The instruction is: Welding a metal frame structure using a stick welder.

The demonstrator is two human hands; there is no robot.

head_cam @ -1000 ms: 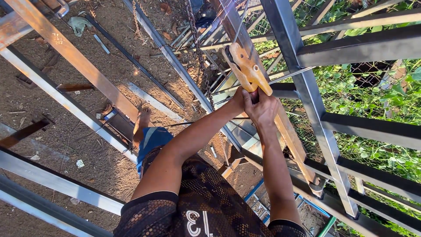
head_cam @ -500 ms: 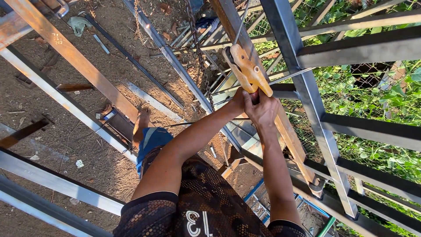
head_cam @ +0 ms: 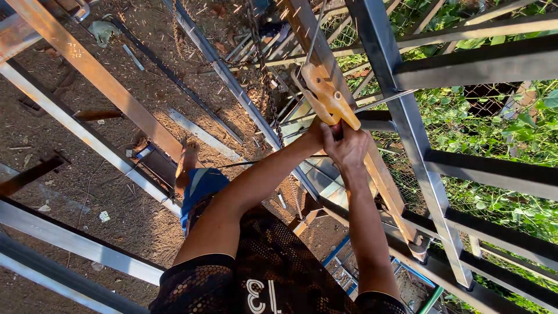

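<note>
both hands are gripping the yellow clamp tool (head_cam: 326,99) up on the slanted metal bar (head_cam: 383,174): right hand (head_cam: 349,145) fingers are wrapping its handle, left hand (head_cam: 317,131) is pressing beside. seemingly the squeezing step; steady, firm pressure looks needed next.

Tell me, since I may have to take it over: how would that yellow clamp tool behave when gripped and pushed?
The yellow clamp looks rigid, probably metal, so it should not flex. Both hands, left hand and right hand, grip its handle end, which hints it takes force or is fairly heavy. Clamped on the wooden bar, it seems unlikely to roll.
</note>
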